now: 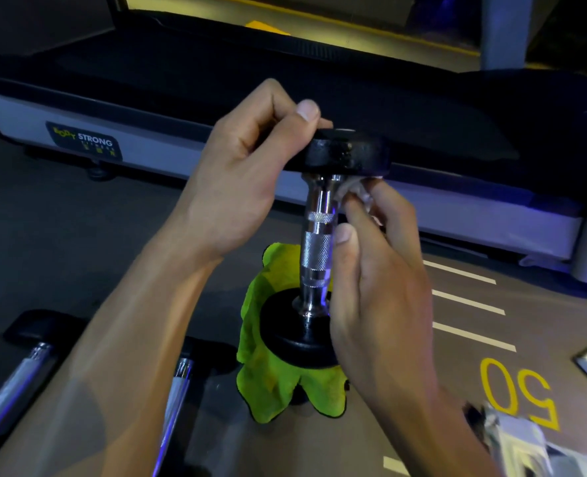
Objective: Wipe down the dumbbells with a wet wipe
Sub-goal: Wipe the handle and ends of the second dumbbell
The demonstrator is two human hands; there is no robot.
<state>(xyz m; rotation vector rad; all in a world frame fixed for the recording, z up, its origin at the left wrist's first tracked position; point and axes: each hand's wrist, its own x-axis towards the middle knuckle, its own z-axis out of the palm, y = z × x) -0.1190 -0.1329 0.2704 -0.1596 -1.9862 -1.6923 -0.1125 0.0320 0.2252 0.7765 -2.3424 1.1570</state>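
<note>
Head view: a dumbbell [318,235] stands upright on a green cloth [271,383] on the floor. The left hand [247,173] pinches its top plate steady; the right hand [371,263] holds a white wet wipe [357,191] against the chrome handle, just under that plate. Handle wiping looks underway; next probably work downward. The treadmill [113,108] beyond reads "BODY STRONG"; the floor shows "50" [519,394].
</note>
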